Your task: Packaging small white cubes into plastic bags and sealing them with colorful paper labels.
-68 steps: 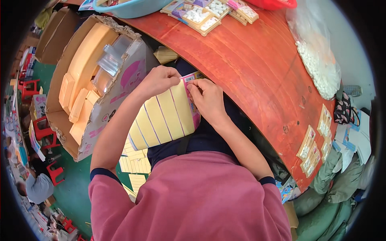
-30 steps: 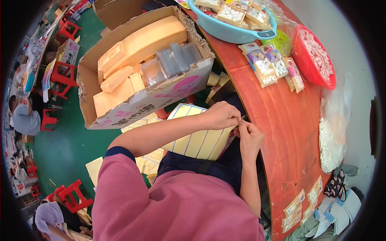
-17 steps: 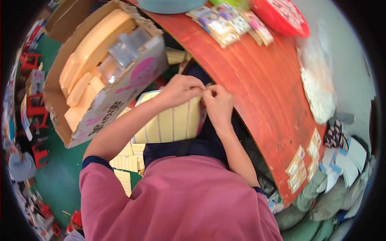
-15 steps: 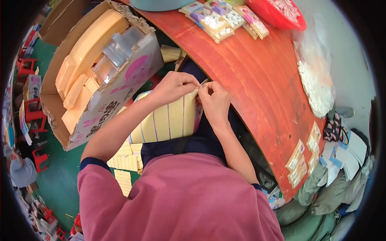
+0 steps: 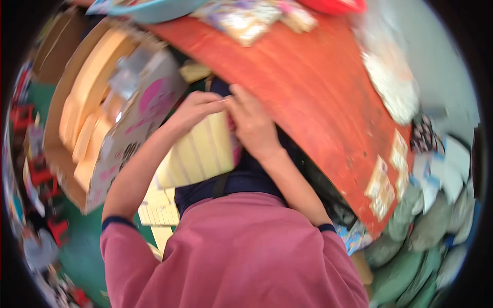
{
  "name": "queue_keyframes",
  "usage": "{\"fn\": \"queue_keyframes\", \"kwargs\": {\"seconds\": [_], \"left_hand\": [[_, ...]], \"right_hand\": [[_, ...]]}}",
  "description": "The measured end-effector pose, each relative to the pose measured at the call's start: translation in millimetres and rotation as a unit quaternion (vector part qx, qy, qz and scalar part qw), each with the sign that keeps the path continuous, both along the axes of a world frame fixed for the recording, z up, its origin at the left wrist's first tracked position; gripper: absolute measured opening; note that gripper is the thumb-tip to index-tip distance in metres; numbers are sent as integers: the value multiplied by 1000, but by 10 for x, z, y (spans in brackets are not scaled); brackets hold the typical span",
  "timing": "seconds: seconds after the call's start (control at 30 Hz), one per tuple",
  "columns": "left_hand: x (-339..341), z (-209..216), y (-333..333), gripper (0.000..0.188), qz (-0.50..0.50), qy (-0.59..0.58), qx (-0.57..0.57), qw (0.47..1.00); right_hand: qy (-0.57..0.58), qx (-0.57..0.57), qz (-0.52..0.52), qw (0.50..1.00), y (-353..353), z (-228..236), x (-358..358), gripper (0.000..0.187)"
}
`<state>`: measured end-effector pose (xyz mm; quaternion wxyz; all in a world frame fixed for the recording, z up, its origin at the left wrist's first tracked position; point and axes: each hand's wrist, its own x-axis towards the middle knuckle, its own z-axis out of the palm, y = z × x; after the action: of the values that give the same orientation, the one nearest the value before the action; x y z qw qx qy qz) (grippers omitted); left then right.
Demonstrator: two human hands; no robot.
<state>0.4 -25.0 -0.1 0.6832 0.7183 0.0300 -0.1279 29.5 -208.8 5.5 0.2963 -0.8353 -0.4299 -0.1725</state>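
Observation:
A pale yellow block-like bundle (image 5: 200, 156) with thin purple stripes rests on my lap, its right side pinkish. My left hand (image 5: 200, 108) is at its upper edge, thumb and fingers pressed together; whatever they pinch is too small or blurred to name. My right hand (image 5: 251, 123) meets it at the bundle's upper right corner, fingers angled upward and smeared by motion. Fingertips of both hands come together there, hiding the corner.
A large open carton (image 5: 138, 138) with orange-yellow pieces and clear plastic stands left. The red-brown table (image 5: 308, 102) bears small packs (image 5: 380, 190), a blue basin (image 5: 159, 11) and a white-filled clear bag (image 5: 390, 87). Yellow striped pieces (image 5: 156, 208) lie below the bundle.
The view has shifted and blurred. Both hands have moved closer together at the bundle's corner. My right hand's fingers have gone from a tight pinch to a more stretched pose.

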Motion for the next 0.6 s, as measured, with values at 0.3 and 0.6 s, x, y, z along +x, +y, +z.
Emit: {"fn": "queue_keyframes", "kwargs": {"seconds": [0.3, 0.6], "left_hand": [[-96, -123, 214, 17, 50, 4, 159, 986], [-72, -26, 149, 15, 20, -102, 361, 927]], "right_hand": [[14, 79, 45, 996, -114, -78, -94, 12], [168, 406, -217, 871, -2207, 733, -530, 8]]}}
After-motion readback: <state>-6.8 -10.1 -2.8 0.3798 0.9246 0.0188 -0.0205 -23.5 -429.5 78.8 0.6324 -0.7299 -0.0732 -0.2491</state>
